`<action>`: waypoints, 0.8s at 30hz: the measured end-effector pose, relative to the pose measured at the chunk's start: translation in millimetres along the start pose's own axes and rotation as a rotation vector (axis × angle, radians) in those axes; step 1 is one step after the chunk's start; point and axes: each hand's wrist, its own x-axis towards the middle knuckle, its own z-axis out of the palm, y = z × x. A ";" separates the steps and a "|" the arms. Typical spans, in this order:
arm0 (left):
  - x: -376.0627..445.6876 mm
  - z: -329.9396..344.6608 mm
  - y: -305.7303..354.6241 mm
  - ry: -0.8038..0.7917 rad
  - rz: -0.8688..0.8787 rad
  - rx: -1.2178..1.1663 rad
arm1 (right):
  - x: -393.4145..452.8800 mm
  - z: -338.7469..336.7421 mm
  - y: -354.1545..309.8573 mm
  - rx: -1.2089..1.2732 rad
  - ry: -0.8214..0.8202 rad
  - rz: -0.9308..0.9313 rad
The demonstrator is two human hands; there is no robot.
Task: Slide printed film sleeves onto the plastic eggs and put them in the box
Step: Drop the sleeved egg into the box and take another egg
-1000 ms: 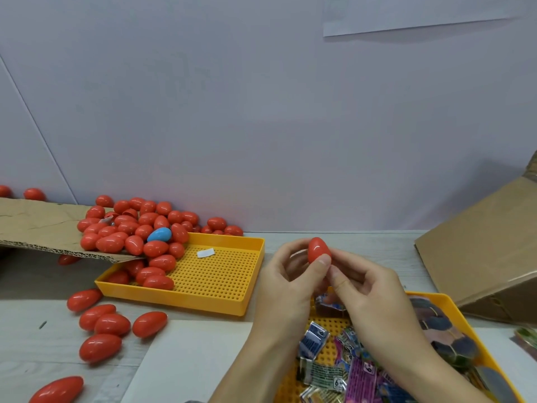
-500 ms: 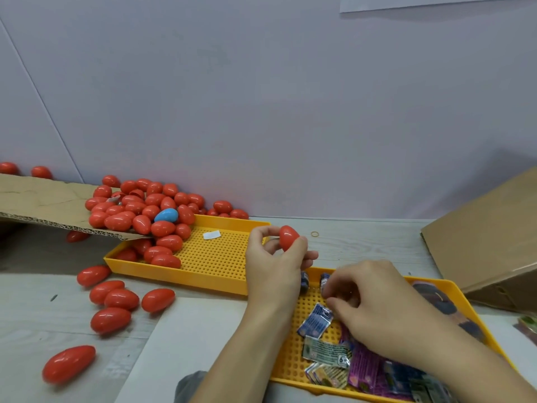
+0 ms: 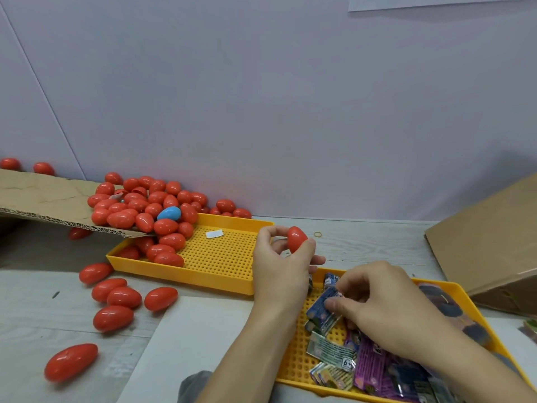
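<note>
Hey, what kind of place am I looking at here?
Probably a small hand-packing bench for toys: a heap of red plastic eggs spilling into a yellow tray, printed film sleeves in a second tray, and cardboard boxes beside them.

I see one red plastic egg (image 3: pixel 296 239) held upright, pointed end up, bare of any sleeve, above the desk (image 3: pixel 377 242) between the two trays. A blue printed film sleeve (image 3: pixel 321 306) is lifted flat and tilted over the near tray's loose sleeve pile (image 3: pixel 363 365). Red eggs (image 3: pixel 151 210) are heaped far left, one blue egg (image 3: pixel 169 213) among them. The cardboard box (image 3: pixel 491 242) sits far right.
</note>
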 end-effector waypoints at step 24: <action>-0.8 0.5 -0.5 -0.024 0.010 0.021 | 4.2 3.5 7.6 0.075 0.111 -0.148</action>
